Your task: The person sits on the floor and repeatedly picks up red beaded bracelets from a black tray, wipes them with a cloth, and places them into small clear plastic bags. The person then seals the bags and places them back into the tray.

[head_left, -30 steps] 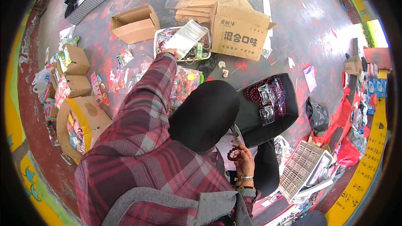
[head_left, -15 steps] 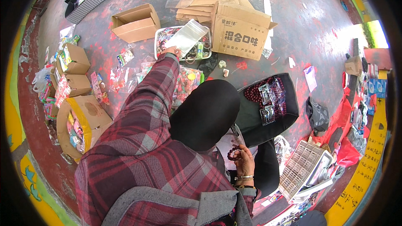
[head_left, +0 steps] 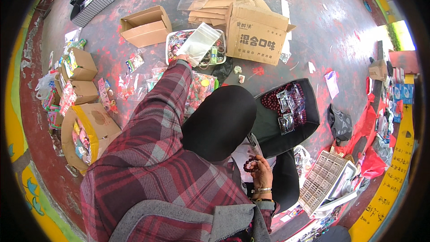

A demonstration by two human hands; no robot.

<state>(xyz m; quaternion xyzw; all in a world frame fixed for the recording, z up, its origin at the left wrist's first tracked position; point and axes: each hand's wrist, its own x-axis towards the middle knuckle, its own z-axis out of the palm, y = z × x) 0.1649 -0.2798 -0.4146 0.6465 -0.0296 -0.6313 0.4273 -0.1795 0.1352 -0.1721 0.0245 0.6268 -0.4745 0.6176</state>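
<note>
My left arm stretches forward, and my left hand [head_left: 182, 57] is at the near corner of some clear plastic bags [head_left: 200, 41]. Its fingers are small and partly hidden at the bags' edge. The bags lie across a white basket [head_left: 168, 47] filled with beaded items. Close to my lap, my right hand [head_left: 262, 173] is closed on a dark red bead bracelet [head_left: 249, 165]. Beyond that hand, a dark open case [head_left: 280, 142] holds dark red beads [head_left: 270, 101] and several small clear packets [head_left: 285, 123].
An upright cardboard box [head_left: 257, 36] and flattened cardboard [head_left: 210, 6] stand beyond the basket. An open carton [head_left: 145, 27] is left of it. More boxes [head_left: 92, 127] line the left side; a beige plastic crate [head_left: 322, 181] leans at the lower right. My bent knee [head_left: 219, 121] rises centrally.
My left hand has shifted slightly left at the bags' corner, and the bags have moved a little. My right hand keeps its hold on the bracelet, almost still.
</note>
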